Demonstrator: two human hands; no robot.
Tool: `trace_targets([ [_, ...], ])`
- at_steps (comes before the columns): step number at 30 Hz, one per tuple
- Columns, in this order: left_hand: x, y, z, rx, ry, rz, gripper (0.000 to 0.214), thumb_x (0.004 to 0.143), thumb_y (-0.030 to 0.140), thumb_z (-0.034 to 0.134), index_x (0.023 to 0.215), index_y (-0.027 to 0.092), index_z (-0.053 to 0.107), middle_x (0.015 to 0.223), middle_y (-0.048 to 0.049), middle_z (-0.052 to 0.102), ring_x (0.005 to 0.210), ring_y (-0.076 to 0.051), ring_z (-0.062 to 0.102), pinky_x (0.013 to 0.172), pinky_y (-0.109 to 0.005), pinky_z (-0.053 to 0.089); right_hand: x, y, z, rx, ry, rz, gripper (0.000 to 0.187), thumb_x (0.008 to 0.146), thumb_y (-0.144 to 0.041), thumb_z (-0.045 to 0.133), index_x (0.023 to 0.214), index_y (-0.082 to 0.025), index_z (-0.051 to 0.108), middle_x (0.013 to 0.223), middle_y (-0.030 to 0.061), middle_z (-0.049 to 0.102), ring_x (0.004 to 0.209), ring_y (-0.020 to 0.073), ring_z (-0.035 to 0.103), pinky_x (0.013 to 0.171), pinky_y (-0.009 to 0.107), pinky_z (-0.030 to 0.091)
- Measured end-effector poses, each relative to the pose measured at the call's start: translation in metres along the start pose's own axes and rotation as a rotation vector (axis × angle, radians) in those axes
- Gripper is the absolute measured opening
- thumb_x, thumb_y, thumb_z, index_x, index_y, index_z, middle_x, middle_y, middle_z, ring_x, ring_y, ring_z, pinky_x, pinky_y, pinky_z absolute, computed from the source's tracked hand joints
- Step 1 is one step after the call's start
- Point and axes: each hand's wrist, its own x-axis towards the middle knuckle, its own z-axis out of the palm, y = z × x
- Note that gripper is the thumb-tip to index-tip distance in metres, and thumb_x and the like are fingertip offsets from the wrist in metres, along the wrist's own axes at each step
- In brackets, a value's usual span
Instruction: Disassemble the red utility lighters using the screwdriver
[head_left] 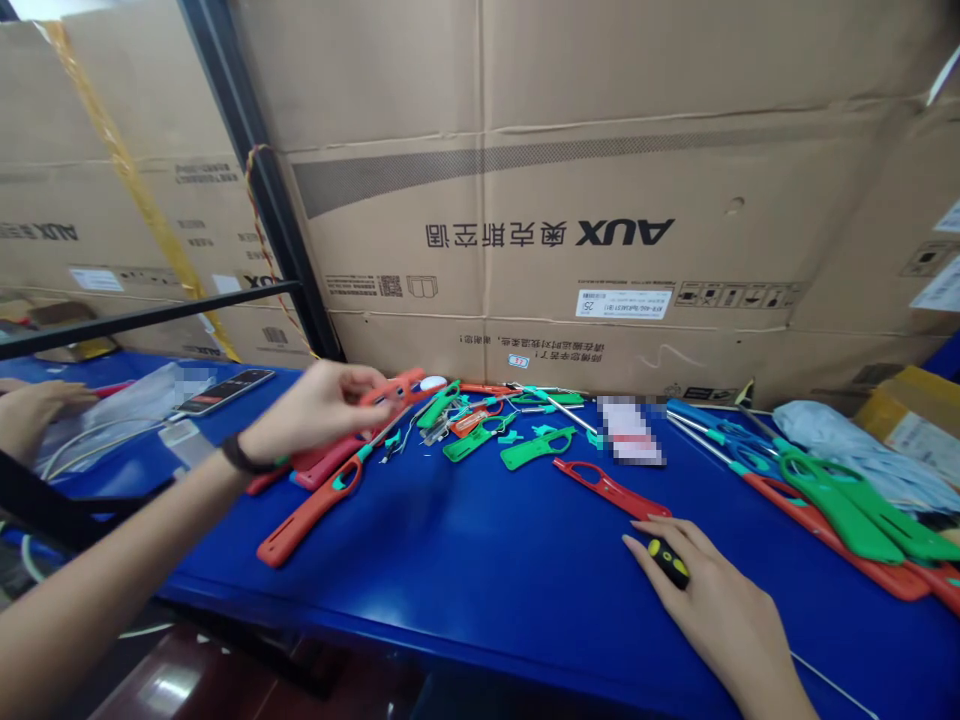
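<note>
My left hand (326,400) is closed on an orange lighter casing half (405,385), raised over the back left of the blue table. A black and yellow screwdriver handle (667,563) sits in my right hand (724,605), whose fingertips reach the lower end of a red casing half (611,490). Below my left hand lies an orange long-necked gas lighter (311,515) with a green trigger, beside red ones (326,462). Green casing halves (536,448) and small loose parts (450,420) are scattered at the back middle.
Several long-necked lighters, green (840,500) and orange (825,535), are piled at right, near a pale blue plastic bag (862,450). A large cardboard box (555,120) stands behind. At left are a black metal post (262,180), a phone (229,390) and another person's hand (37,410).
</note>
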Motion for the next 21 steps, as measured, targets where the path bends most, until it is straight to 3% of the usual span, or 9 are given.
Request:
trace_targets([
  [2, -0.019, 0.010, 0.033, 0.118, -0.196, 0.230, 0.021, 0.076, 0.034, 0.061, 0.073, 0.014, 0.067, 0.060, 0.0021, 0.063, 0.052, -0.008, 0.054, 0.050, -0.016, 0.038, 0.000, -0.001, 0.000, -0.011, -0.006, 0.013, 0.031, 0.088, -0.052, 0.040, 0.101, -0.033, 0.062, 0.112, -0.0046, 0.063, 0.074, 0.0175, 0.067, 0.045, 0.025, 0.047],
  [5, -0.037, 0.018, 0.086, 0.225, -0.342, 0.439, 0.012, 0.074, 0.028, 0.061, 0.073, 0.018, 0.067, 0.056, 0.0041, 0.060, 0.047, -0.006, 0.048, 0.048, -0.016, 0.032, 0.000, -0.002, -0.001, -0.029, -0.010, 0.041, 0.031, 0.088, -0.052, 0.041, 0.100, -0.034, 0.062, 0.112, -0.0048, 0.063, 0.077, 0.0186, 0.067, 0.046, 0.025, 0.047],
  [8, -0.033, 0.020, 0.125, 0.297, -0.405, 0.489, 0.008, 0.072, 0.026, 0.063, 0.069, 0.019, 0.066, 0.052, 0.0043, 0.058, 0.045, -0.007, 0.048, 0.047, -0.018, 0.027, 0.001, -0.003, -0.003, -0.029, -0.007, 0.051, 0.029, 0.088, -0.051, 0.041, 0.099, -0.033, 0.063, 0.111, -0.0042, 0.064, 0.079, 0.0189, 0.067, 0.047, 0.024, 0.046],
  [10, -0.020, 0.018, 0.140, 0.320, -0.415, 0.471, 0.014, 0.075, 0.033, 0.064, 0.073, 0.020, 0.068, 0.054, 0.0036, 0.059, 0.048, -0.009, 0.052, 0.047, -0.020, 0.025, 0.001, -0.004, -0.004, -0.021, -0.005, 0.047, 0.029, 0.088, -0.050, 0.042, 0.098, -0.033, 0.063, 0.110, -0.0039, 0.064, 0.079, 0.0185, 0.067, 0.047, 0.024, 0.046],
  [14, 0.011, 0.010, 0.145, 0.161, -0.496, 0.411, 0.051, 0.077, 0.049, 0.063, 0.120, 0.021, 0.056, 0.076, 0.0005, 0.068, 0.061, -0.013, 0.060, 0.051, -0.019, 0.034, 0.000, -0.005, -0.003, -0.012, -0.004, 0.046, 0.026, 0.089, -0.048, 0.043, 0.098, -0.033, 0.062, 0.110, -0.0049, 0.064, 0.077, 0.0169, 0.067, 0.048, 0.023, 0.046],
  [17, 0.024, 0.001, 0.137, 0.111, -0.555, 0.419, 0.049, 0.079, 0.047, 0.061, 0.121, 0.021, 0.055, 0.095, -0.0038, 0.068, 0.069, -0.014, 0.061, 0.059, -0.021, 0.041, 0.000, -0.005, -0.002, -0.030, 0.021, 0.050, 0.025, 0.089, -0.046, 0.043, 0.097, -0.032, 0.062, 0.108, -0.0051, 0.064, 0.073, 0.0159, 0.067, 0.046, 0.022, 0.045],
  [21, 0.026, -0.012, 0.122, 0.112, -0.649, 0.403, 0.067, 0.062, 0.043, 0.077, 0.121, 0.021, 0.055, 0.104, -0.0064, 0.063, 0.084, -0.019, 0.060, 0.069, -0.025, 0.045, -0.002, -0.002, -0.002, -0.102, 0.083, 0.070, 0.026, 0.089, -0.046, 0.044, 0.092, -0.031, 0.064, 0.092, -0.0031, 0.067, 0.063, 0.0156, 0.066, 0.040, 0.021, 0.037],
])
